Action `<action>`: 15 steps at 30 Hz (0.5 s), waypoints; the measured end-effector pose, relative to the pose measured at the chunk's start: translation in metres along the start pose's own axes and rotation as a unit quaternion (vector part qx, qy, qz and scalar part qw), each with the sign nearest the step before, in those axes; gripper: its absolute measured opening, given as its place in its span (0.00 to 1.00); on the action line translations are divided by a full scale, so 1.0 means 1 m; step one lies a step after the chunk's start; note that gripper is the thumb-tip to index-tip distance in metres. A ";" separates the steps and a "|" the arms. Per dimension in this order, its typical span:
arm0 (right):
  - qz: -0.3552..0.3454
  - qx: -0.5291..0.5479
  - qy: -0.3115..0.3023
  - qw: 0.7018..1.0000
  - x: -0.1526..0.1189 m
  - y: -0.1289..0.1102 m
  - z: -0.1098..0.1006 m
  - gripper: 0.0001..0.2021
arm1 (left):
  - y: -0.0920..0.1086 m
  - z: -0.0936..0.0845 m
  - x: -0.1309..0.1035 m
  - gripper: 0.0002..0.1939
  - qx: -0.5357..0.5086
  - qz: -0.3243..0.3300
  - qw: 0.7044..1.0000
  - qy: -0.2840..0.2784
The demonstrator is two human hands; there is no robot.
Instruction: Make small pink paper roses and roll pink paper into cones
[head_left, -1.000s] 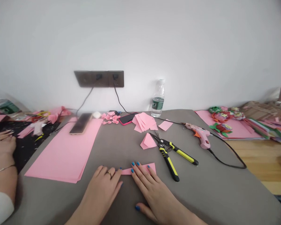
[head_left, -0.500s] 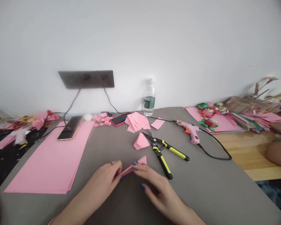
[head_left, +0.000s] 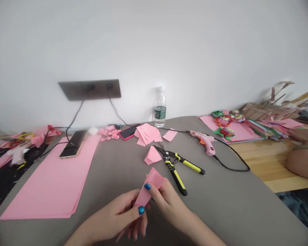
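A strip of folded pink paper (head_left: 146, 191) is held up between both hands, just above the grey table. My left hand (head_left: 123, 213) pinches its lower end, thumb on top and fingers beneath. My right hand (head_left: 166, 200) grips the upper part, with the thumb pressed on the face of the paper. Just beyond it lies a folded pink paper piece (head_left: 153, 155). Pliers with black and yellow handles (head_left: 178, 164) rest opened out to the right of that piece.
Pink sheets (head_left: 51, 184) with a phone (head_left: 74, 143) lie left. Behind are small pink paper flowers (head_left: 110, 132), a pink-edged phone (head_left: 129, 131), paper squares (head_left: 147, 132) and a water bottle (head_left: 160, 107). A corded glue gun (head_left: 206, 141) lies right, near another person's arm (head_left: 304, 160).
The pink paper has been raised from the table and turned more upright. My right hand has gone from lying along it with fingers stretched to gripping it. The view has shifted slightly.
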State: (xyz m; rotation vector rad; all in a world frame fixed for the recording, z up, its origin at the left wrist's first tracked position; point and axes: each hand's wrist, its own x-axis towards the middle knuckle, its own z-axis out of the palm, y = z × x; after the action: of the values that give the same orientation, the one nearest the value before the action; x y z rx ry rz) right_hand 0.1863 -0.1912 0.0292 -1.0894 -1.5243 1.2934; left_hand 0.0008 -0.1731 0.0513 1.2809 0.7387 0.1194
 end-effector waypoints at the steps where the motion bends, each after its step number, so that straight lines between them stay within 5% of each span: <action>1: 0.006 0.006 -0.017 1.000 0.001 -0.001 0.000 0.27 | -0.002 0.002 0.001 0.23 -0.007 0.008 1.000 0.001; 9: 0.073 0.036 -0.142 0.986 0.004 -0.015 -0.006 0.22 | -0.019 0.009 0.008 0.25 -0.107 0.032 0.992 0.054; 15: 0.070 0.037 -0.022 0.997 0.008 -0.005 -0.012 0.22 | -0.015 0.004 0.010 0.26 -0.096 0.028 0.994 0.034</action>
State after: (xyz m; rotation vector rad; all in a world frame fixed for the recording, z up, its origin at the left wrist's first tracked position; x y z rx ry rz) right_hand 0.1953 -0.1810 0.0362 -1.1432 -1.4407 1.4664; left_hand 0.0061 -0.1763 0.0333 1.1197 0.7315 0.2752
